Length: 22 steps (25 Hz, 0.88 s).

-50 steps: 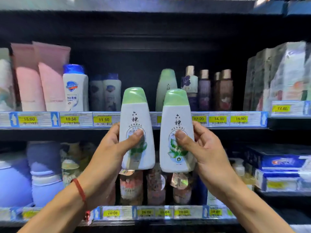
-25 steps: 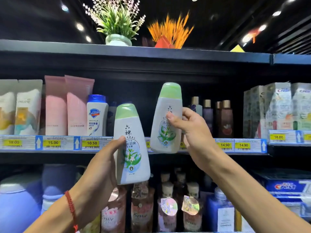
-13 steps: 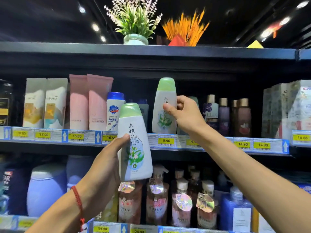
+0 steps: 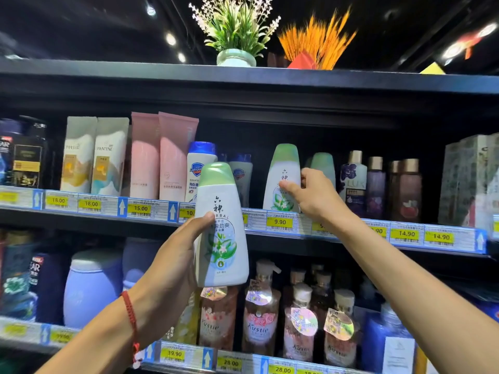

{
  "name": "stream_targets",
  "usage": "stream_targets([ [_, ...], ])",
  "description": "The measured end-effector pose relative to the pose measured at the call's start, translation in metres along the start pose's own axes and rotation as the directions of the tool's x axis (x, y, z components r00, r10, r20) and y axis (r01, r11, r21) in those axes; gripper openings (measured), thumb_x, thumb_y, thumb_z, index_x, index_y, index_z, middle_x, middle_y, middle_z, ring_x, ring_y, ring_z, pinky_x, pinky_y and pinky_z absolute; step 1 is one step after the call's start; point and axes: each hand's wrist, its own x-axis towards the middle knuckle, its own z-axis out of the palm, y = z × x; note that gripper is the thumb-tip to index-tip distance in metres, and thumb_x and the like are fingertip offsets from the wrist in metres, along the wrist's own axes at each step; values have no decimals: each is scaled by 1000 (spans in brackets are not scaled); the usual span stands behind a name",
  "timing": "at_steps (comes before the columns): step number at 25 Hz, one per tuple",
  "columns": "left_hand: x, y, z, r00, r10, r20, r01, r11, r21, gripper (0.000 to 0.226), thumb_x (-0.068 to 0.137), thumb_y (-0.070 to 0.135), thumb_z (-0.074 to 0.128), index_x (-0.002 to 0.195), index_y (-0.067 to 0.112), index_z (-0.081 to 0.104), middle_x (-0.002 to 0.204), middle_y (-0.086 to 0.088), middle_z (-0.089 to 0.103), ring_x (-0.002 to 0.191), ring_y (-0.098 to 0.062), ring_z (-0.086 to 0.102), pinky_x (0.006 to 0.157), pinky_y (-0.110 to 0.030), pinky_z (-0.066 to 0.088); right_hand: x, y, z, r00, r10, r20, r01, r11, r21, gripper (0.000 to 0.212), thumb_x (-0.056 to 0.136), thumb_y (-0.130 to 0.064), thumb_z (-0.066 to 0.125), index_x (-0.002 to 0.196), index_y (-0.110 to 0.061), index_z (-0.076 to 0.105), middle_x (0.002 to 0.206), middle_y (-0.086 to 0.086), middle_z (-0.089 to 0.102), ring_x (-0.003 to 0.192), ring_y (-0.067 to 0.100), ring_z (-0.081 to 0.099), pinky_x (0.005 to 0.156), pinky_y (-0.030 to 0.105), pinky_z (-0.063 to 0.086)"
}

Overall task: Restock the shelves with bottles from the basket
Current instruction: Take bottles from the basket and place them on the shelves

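My left hand [image 4: 172, 255] grips a white bottle with a green cap [image 4: 220, 228], held upright in front of the upper shelf's price rail [image 4: 280, 225]. A second bottle of the same kind [image 4: 282, 182] stands on that shelf above the 9.90 tag. My right hand [image 4: 310, 198] is on its right side, thumb across the label and fingers behind it. Another green-capped bottle [image 4: 322, 166] stands behind my right hand, mostly hidden. The basket is out of view.
Left of the gap stand blue-capped white bottles [image 4: 201, 168] and pink tubes [image 4: 162, 157]; brown and purple bottles [image 4: 378, 184] stand to the right. The lower shelf holds pump bottles [image 4: 260, 314] and lilac tubs [image 4: 91, 290]. Potted plants [image 4: 235, 31] sit on the top board.
My right hand carried its bottle up and back onto the upper shelf, where it now stands. My left hand's bottle rose slightly. The view tilted upward.
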Motion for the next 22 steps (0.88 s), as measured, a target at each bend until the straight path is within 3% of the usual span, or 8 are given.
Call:
stream_targets([
  [4,-3,-1,4,1000,15,10,-15,1000,22,33,98,31,56,125,15,65,119,-12,75,101,-28,74,89,-56,57,-19,-2,-4,997,-48,-53,38,982,-184,45,102,-46,60,125,-8,52,133,14,61,121,33,57,88,42,47],
  [6,0,-1,7,1000,25,13,-25,999,38,32,97,32,58,124,17,66,118,-12,75,106,-30,73,91,-57,57,-45,4,-10,961,-211,-180,169,961,-221,50,101,-46,59,141,-17,49,143,3,55,128,24,53,92,41,47],
  [8,4,-1,13,999,50,9,-51,996,70,30,96,32,60,120,18,68,114,-10,76,104,-29,74,93,-61,56,-67,12,-17,873,-428,-234,354,886,-300,39,99,-41,61,134,-23,58,133,-8,56,120,14,52,83,36,44],
  [11,8,-1,30,995,100,24,-102,990,100,26,95,29,63,118,17,68,103,-6,78,91,-21,74,88,-56,58,-78,37,-25,809,-579,-101,486,756,-439,38,97,-42,59,126,-19,64,125,-6,58,117,15,52,93,36,45],
  [16,32,-3,58,979,203,26,-204,976,80,34,98,27,63,129,12,59,119,-8,75,109,-25,72,94,-55,58,-85,78,-31,749,-650,125,585,562,-584,60,100,-53,50,143,-12,56,129,1,58,113,23,57,98,37,44],
  [20,54,2,70,938,338,80,-345,934,94,29,100,24,61,128,15,59,122,-7,73,99,-9,73,78,-33,63,-84,87,-35,719,-686,114,612,545,-574,68,100,-57,52,149,-11,52,133,1,60,119,22,56,109,34,40],
  [22,63,7,73,918,381,114,-392,915,97,29,100,22,61,127,14,62,121,-8,74,97,-8,72,78,-30,61,-83,87,-35,711,-694,108,618,544,-567,69,98,-57,54,149,-11,52,134,1,60,120,22,56,110,33,39],
])
